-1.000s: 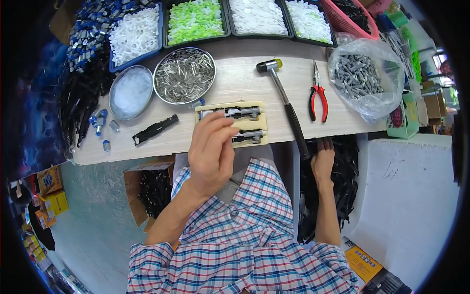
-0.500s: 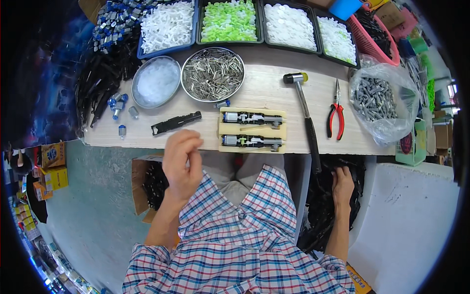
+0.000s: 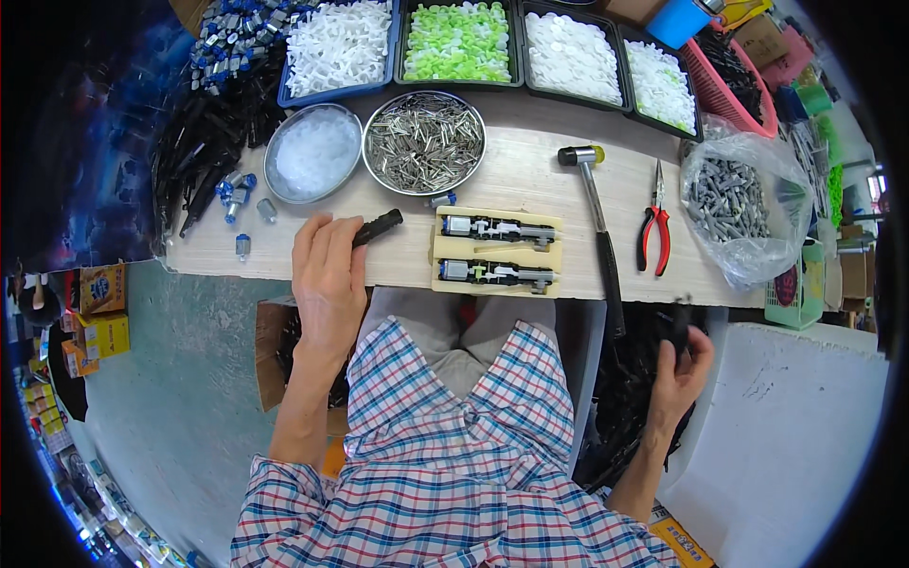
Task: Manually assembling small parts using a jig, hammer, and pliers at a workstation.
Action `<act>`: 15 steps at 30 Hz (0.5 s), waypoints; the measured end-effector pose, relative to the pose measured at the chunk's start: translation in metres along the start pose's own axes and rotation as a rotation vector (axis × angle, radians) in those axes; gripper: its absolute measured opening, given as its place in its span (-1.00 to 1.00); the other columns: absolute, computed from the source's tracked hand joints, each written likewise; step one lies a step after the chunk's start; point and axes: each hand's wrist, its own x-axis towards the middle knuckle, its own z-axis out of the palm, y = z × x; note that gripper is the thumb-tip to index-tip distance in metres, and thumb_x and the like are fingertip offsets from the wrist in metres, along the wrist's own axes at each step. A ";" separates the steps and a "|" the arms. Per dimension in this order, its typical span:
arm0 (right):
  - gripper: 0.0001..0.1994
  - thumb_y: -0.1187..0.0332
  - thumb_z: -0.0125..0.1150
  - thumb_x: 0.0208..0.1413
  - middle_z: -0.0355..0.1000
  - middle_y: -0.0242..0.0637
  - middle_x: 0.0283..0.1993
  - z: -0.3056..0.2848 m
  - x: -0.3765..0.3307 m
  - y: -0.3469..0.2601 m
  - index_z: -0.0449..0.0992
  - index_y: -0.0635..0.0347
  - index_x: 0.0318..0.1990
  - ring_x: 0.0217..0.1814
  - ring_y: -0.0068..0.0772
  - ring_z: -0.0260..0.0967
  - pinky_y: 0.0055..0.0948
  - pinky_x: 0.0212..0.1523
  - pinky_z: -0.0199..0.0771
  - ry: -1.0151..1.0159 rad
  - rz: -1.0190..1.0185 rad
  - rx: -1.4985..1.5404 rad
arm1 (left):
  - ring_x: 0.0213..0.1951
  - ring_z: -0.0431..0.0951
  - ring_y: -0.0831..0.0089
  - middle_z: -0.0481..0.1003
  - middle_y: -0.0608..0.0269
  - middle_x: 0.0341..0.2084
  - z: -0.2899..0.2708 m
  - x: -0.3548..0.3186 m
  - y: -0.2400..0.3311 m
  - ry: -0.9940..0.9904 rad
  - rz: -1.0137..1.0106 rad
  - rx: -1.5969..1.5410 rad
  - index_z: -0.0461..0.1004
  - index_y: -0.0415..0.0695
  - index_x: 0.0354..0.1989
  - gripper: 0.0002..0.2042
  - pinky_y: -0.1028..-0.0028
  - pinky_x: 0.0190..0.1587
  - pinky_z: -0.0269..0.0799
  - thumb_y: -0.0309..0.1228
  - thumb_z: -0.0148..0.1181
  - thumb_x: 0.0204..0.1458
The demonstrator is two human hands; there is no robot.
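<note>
My left hand [image 3: 328,275] lies on the front edge of the wooden bench [image 3: 530,180], its fingers over one end of a long black plastic part [image 3: 379,227]. My right hand [image 3: 684,355] is low at my right side, shut on a black part [image 3: 678,320] above a box full of black parts [image 3: 630,398]. A cream wooden jig [image 3: 497,252] in front of me holds two long black and grey assemblies side by side.
A round bowl of metal pins [image 3: 424,142] and a bowl of clear pieces [image 3: 312,151] stand behind the jig. Trays of white [image 3: 339,45] and green parts [image 3: 456,43] line the back. A hammer [image 3: 597,218], red pliers [image 3: 655,232] and a bag of grey parts [image 3: 734,204] lie right.
My left hand has moved from the jig to the left onto the black part. My right hand has come up out of the box with a black part in it.
</note>
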 end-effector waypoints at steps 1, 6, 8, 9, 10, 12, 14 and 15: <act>-0.60 0.68 0.26 0.11 0.32 -0.26 0.06 0.018 0.007 -0.017 0.37 0.30 0.11 0.10 -0.44 0.37 -0.45 0.12 0.40 -0.087 -0.077 -0.001 | 0.04 0.47 -0.07 0.52 -0.06 -0.11 0.000 0.000 0.002 0.003 0.003 0.001 0.49 -0.29 -0.02 -0.66 0.11 0.06 0.42 -0.69 0.24 -0.03; -0.62 0.57 0.41 -0.06 0.40 -0.09 -0.04 0.116 0.040 -0.085 0.56 0.26 -0.02 -0.04 -0.08 0.43 -0.32 -0.02 0.48 -0.397 -0.543 -0.232 | -0.02 0.52 -0.03 0.49 -0.10 -0.09 -0.003 -0.015 0.018 0.038 -0.253 -0.338 0.44 -0.31 0.05 -0.68 0.22 0.08 0.42 -0.67 0.19 0.09; -0.62 0.57 0.39 -0.05 0.38 -0.10 0.01 0.143 0.051 -0.088 0.56 0.24 -0.01 0.04 -0.07 0.41 -0.26 0.05 0.45 -0.472 -0.635 -0.286 | -0.04 0.55 0.27 0.48 0.02 -0.03 -0.004 -0.023 0.029 -0.003 -0.421 -0.675 0.34 -0.31 0.17 -0.67 0.40 0.08 0.42 -0.62 0.10 0.24; -0.63 0.59 0.37 -0.03 0.36 -0.12 0.04 0.153 0.055 -0.087 0.56 0.24 0.00 0.07 -0.09 0.41 -0.29 0.07 0.47 -0.513 -0.656 -0.302 | -0.04 0.54 0.37 0.47 0.07 -0.01 -0.006 -0.027 0.034 0.000 -0.516 -0.898 0.30 -0.31 0.21 -0.66 0.46 0.08 0.42 -0.61 0.07 0.27; -0.63 0.59 0.37 -0.03 0.36 -0.12 0.04 0.160 0.059 -0.087 0.56 0.24 0.00 0.07 -0.09 0.41 -0.29 0.07 0.47 -0.522 -0.662 -0.299 | -0.03 0.52 0.48 0.43 0.14 0.04 -0.005 -0.031 0.033 -0.033 -0.554 -1.042 0.23 -0.30 0.26 -0.63 0.49 0.09 0.43 -0.60 0.02 0.30; -0.63 0.56 0.38 -0.02 0.36 -0.12 0.05 0.171 0.062 -0.088 0.56 0.22 0.00 0.09 -0.06 0.40 -0.26 0.09 0.46 -0.570 -0.710 -0.360 | -0.09 0.56 0.45 0.49 0.10 -0.05 -0.010 -0.035 0.040 -0.061 -0.623 -1.221 0.23 -0.30 0.25 -0.66 0.42 0.03 0.51 -0.51 -0.03 0.35; -0.63 0.55 0.38 -0.01 0.36 -0.12 0.06 0.178 0.061 -0.085 0.57 0.20 0.01 0.11 -0.04 0.39 -0.25 0.11 0.44 -0.599 -0.662 -0.344 | -0.14 0.59 0.44 0.52 0.03 -0.06 -0.012 -0.039 0.044 -0.097 -0.690 -1.324 0.25 -0.30 0.22 -0.68 0.44 -0.03 0.54 -0.44 -0.05 0.37; -0.63 0.53 0.38 -0.01 0.36 -0.11 0.07 0.179 0.061 -0.084 0.57 0.19 0.02 0.13 -0.02 0.38 -0.23 0.13 0.43 -0.618 -0.608 -0.329 | -0.14 0.59 0.44 0.52 0.03 -0.06 -0.012 -0.041 0.045 -0.092 -0.694 -1.327 0.25 -0.30 0.22 -0.68 0.44 -0.03 0.54 -0.44 -0.05 0.37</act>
